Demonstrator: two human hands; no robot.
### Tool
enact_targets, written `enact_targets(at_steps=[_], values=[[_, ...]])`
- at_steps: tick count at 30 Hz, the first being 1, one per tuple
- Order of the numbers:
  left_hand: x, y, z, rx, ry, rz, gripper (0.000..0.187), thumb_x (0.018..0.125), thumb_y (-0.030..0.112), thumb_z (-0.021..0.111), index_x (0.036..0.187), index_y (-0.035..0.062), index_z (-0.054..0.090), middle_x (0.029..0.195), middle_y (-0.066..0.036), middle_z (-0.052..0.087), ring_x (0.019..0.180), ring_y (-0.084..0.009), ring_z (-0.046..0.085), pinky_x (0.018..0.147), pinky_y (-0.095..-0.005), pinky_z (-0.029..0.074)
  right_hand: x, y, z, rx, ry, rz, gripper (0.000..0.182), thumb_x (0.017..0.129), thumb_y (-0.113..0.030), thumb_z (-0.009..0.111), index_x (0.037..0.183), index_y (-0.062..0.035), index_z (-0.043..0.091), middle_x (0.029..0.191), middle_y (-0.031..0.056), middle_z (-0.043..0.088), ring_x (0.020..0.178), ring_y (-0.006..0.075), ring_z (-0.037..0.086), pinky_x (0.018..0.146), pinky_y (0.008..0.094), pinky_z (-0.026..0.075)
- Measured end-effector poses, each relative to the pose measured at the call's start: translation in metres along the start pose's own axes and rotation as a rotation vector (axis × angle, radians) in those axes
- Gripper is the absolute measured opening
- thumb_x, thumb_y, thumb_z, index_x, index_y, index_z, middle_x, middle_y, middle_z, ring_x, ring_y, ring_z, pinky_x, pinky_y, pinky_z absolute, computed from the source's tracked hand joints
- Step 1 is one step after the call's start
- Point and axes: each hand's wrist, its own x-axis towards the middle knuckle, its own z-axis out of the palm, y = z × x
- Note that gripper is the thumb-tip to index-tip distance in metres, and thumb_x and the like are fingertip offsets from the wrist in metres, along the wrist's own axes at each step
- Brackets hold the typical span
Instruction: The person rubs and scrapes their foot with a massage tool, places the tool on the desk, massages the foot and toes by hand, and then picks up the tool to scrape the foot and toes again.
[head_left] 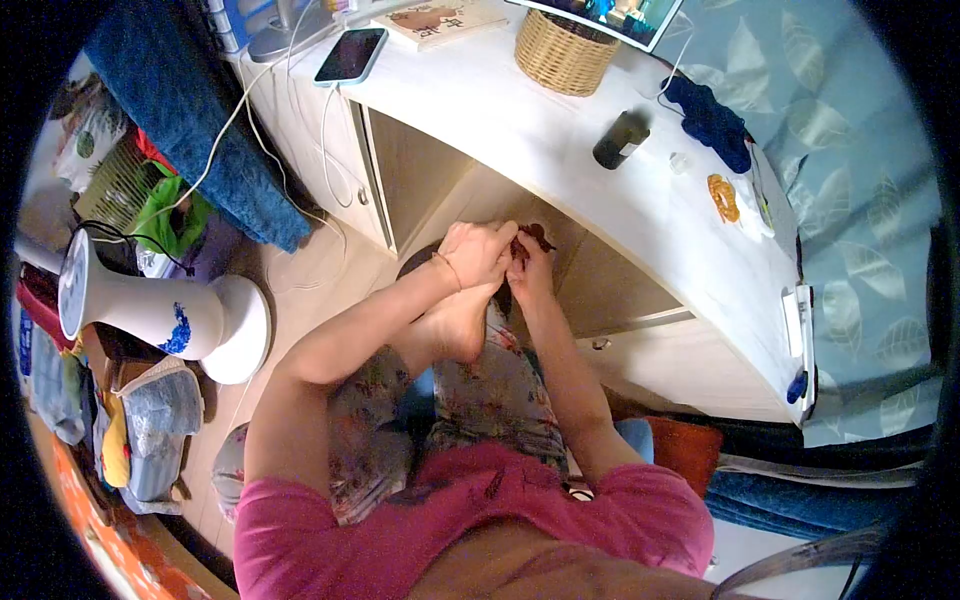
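My left hand (478, 254) is wrapped over the front of a bare foot (465, 320), which is propped across the other leg in patterned trousers (490, 390). Close beside the toes, my right hand (530, 272) is closed, its thumb and fingers bent together. A small dark reddish-brown thing (537, 237) shows at its fingertips; its kind cannot be made out. The fingers of both hands almost meet at the toes, and the toes themselves are mostly hidden.
The white desk (450, 120) curves ahead, carrying a phone (352, 55), wicker basket (567, 55), dark jar (621, 140) and dark blue cloth (708, 122). An open compartment lies below it. On the left are a white pedestal-shaped object (200, 315), cables and piled clothes (160, 430).
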Motion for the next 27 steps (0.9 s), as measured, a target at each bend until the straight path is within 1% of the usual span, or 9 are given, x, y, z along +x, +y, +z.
enact_targets(at_steps=[2, 7, 9, 11, 12, 15, 23, 24, 27], values=[[0.003, -0.005, 0.004, -0.006, -0.018, -0.022, 0.016, 0.064, 0.013, 0.049, 0.077, 0.0053, 0.045, 0.068, -0.016, 0.056, 0.06, -0.0341, 0.054, 0.052, -0.0428, 0.043, 0.016, 0.008, -0.01, -0.166, -0.038, -0.298, 0.012, 0.079, -0.013, 0.049, 0.068, -0.0081, 0.05, 0.052, -0.0009, 0.049, 0.034, 0.0066, 0.035, 0.028, 0.018, 0.022], [-0.002, 0.0, -0.001, -0.043, 0.027, -0.034, 0.015, 0.064, 0.012, 0.049, 0.077, 0.0045, 0.045, 0.066, -0.016, 0.056, 0.059, -0.0347, 0.053, 0.052, -0.0422, 0.043, 0.008, 0.013, -0.017, -0.02, 0.03, -0.072, 0.012, 0.08, -0.014, 0.048, 0.07, -0.0081, 0.051, 0.053, -0.0018, 0.047, 0.034, 0.0064, 0.033, 0.029, 0.0193, 0.022], [0.001, -0.001, -0.001, -0.029, 0.026, -0.039, 0.014, 0.065, 0.012, 0.049, 0.076, 0.0044, 0.044, 0.066, -0.016, 0.056, 0.059, -0.0347, 0.053, 0.052, -0.042, 0.043, 0.054, 0.022, -0.068, -0.447, -0.202, -0.455, 0.007, 0.079, -0.013, 0.049, 0.078, -0.007, 0.053, 0.06, 0.0007, 0.049, 0.04, 0.0081, 0.037, 0.032, 0.0193, 0.026], [-0.001, -0.002, 0.005, -0.039, 0.03, -0.04, 0.014, 0.066, 0.014, 0.049, 0.076, 0.0051, 0.045, 0.064, -0.016, 0.055, 0.059, -0.0347, 0.054, 0.053, -0.0428, 0.043, 0.023, 0.001, -0.042, 0.126, -0.318, -0.062, 0.012, 0.075, -0.009, 0.052, 0.087, -0.0054, 0.053, 0.076, 0.0042, 0.054, 0.054, 0.0112, 0.047, 0.037, 0.019, 0.035], [0.001, -0.005, 0.008, -0.043, 0.045, -0.035, 0.015, 0.067, 0.016, 0.049, 0.076, 0.0058, 0.045, 0.063, -0.016, 0.054, 0.059, -0.0347, 0.054, 0.053, -0.0438, 0.043, 0.002, 0.005, -0.011, -0.243, -0.092, -0.337, 0.012, 0.076, -0.013, 0.051, 0.086, -0.0066, 0.054, 0.07, 0.0025, 0.053, 0.045, 0.0076, 0.042, 0.03, 0.0188, 0.029], [0.0, -0.007, 0.003, -0.019, -0.001, -0.062, 0.016, 0.067, 0.018, 0.049, 0.076, 0.0061, 0.045, 0.062, -0.017, 0.053, 0.059, -0.0347, 0.054, 0.054, -0.0449, 0.043, -0.01, 0.009, -0.009, -0.074, -0.077, -0.143, 0.012, 0.077, -0.013, 0.05, 0.087, -0.0071, 0.055, 0.068, 0.0012, 0.053, 0.042, 0.0064, 0.04, 0.03, 0.0175, 0.027], [0.0, 0.002, -0.006, -0.025, 0.01, -0.021, 0.014, 0.065, 0.015, 0.049, 0.075, 0.0059, 0.045, 0.067, -0.014, 0.056, 0.058, -0.0336, 0.054, 0.051, -0.0425, 0.043, 0.001, 0.015, 0.011, 0.02, 0.251, -0.168, 0.01, 0.077, -0.018, 0.052, 0.084, -0.0096, 0.053, 0.07, -0.0012, 0.053, 0.053, 0.0074, 0.046, 0.038, 0.0155, 0.035], [-0.002, 0.0, -0.002, -0.019, 0.031, -0.007, 0.014, 0.065, 0.015, 0.049, 0.075, 0.0059, 0.045, 0.068, -0.014, 0.056, 0.058, -0.0333, 0.054, 0.051, -0.0423, 0.043, 0.004, 0.013, -0.013, -0.073, 0.028, -0.087, 0.01, 0.077, -0.019, 0.052, 0.081, -0.0103, 0.052, 0.071, -0.0014, 0.052, 0.058, 0.0072, 0.048, 0.04, 0.0149, 0.037], [-0.001, -0.007, 0.01, -0.013, 0.039, 0.005, 0.015, 0.065, 0.016, 0.051, 0.075, 0.006, 0.045, 0.069, -0.014, 0.055, 0.059, -0.0329, 0.054, 0.049, -0.0413, 0.043, 0.009, 0.002, -0.015, 0.056, -0.013, -0.029, 0.004, 0.076, -0.008, 0.052, 0.077, -0.0049, 0.051, 0.076, 0.0064, 0.054, 0.073, 0.0158, 0.053, 0.065, 0.0253, 0.045]])
